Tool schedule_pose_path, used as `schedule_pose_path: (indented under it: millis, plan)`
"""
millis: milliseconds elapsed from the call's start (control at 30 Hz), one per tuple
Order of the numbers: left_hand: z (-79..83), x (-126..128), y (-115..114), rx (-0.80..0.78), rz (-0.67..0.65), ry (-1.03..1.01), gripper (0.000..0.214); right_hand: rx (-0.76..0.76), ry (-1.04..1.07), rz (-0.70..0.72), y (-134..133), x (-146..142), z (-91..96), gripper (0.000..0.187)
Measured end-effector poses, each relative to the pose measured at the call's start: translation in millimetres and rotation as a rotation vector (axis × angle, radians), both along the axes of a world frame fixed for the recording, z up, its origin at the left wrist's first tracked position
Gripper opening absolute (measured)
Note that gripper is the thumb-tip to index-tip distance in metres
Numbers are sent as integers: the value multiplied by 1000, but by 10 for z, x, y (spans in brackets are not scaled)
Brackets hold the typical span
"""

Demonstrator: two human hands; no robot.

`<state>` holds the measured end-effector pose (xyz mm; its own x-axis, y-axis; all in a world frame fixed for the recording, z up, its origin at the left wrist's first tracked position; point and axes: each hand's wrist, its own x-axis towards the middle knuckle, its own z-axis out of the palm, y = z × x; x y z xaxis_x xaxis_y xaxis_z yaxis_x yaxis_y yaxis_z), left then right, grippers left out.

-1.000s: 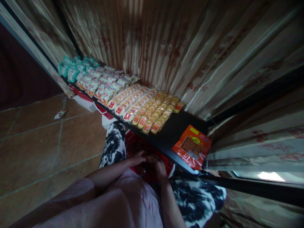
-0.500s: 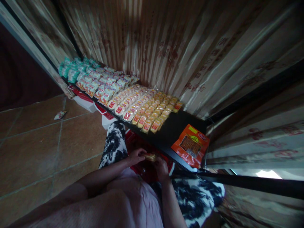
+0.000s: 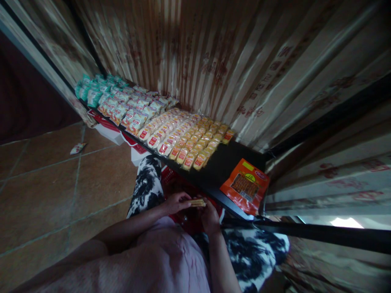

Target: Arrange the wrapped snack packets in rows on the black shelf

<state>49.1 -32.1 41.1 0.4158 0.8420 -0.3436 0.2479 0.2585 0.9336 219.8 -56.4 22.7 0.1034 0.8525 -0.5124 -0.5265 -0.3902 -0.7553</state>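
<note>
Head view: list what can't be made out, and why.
In the head view:
Snack ends: partly covered by left hand and right hand.
Inside of the red basket: dark, partly behind the hands.
Fine print on orange bag: too small.
Lettering on floor packet: too small.
Right arm: cut off by bottom edge.

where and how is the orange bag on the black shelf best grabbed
Probably pinch the orange bag by its near edge, coming from the person's side: it lies flat, printed face up, with that edge close to the front of the black shelf.
</note>
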Motion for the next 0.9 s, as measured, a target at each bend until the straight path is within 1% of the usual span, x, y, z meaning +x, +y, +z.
schedule_pose_path:
  millis: [100, 233, 300, 533, 700, 767, 900]
  plan:
    - [32, 21, -15, -28, -15, 2, 36, -48, 75, -42, 7, -18, 26, 35]
    - [93, 36, -30, 5, -10, 15, 33, -74, 130, -64, -8, -30, 45, 40]
    - [120, 43, -35, -26, 4, -6, 32, -78, 147, -84, -15, -38, 57, 40]
    - [184, 59, -36, -146, 72, -140, 33, -68, 215, -111, -34, -88, 158, 30]
    - [196, 63, -50, -259, 129, -240, 35, 19, 198, -42, -80, -104, 247, 22]
    - [185, 68, -58, -293, 165, -264, 36, 39, 185, -14, -96, -100, 265, 23]
    - [162, 78, -63, -359, 183, -298, 37, 45, 163, 17, -108, -99, 290, 29]
